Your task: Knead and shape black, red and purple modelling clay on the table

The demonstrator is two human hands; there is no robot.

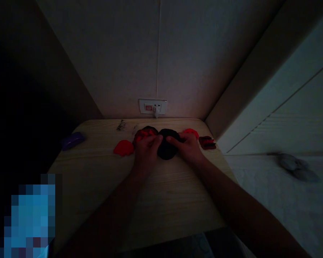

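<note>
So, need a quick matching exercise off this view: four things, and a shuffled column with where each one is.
Things
1. black round piece
2. purple object
3. wall socket
4. blurred grey thing

Places
A. at the left edge of the table
B. off the table, to its right
C. between the left hand and the right hand
D. above the table's far edge, with a plug in it

Pairs: 1-C, 2-A, 3-D, 4-B
</note>
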